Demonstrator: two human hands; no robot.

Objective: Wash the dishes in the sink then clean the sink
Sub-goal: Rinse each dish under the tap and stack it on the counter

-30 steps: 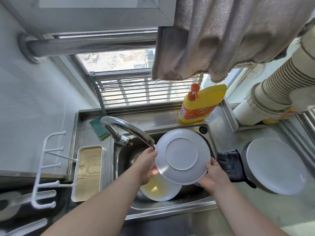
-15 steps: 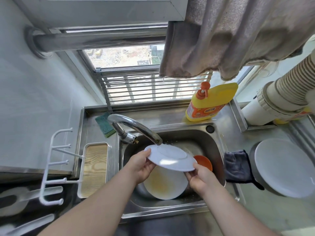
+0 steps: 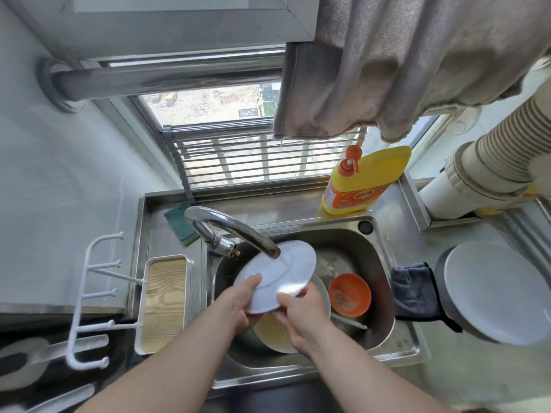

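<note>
While both hands work over the steel sink (image 3: 384, 281), a white plate (image 3: 277, 278) is held bottom side up just under the spout of the curved tap (image 3: 235, 231), its far edge tilted up toward the window. The left hand (image 3: 238, 305) grasps the plate's near left rim, thumb lying on the upturned base and fingers tucked beneath. The right hand (image 3: 301, 314) pinches the near right rim, fingers curled over the edge. Below the plate, in the basin, lies a second white plate (image 3: 274, 335) with a yellowish greasy film, partly hidden by the hands. Just right of it sits an orange bowl (image 3: 350, 295) holding some residue, and a pale stick-like utensil (image 3: 348, 321) lies near the bowl on the basin floor; what it is cannot be told. On the ledge behind the sink stand a yellow detergent bottle (image 3: 363, 180) with an orange pump at the right and a green sponge (image 3: 179, 223) at the left, beside the tap's base. A dark grey cloth (image 3: 414, 293) hangs over the sink's right rim. Right of it, on the counter, rests a clean white plate (image 3: 495, 296) on a dark base. Left of the sink sits a white tray (image 3: 165, 302) with a wooden bottom.
</note>
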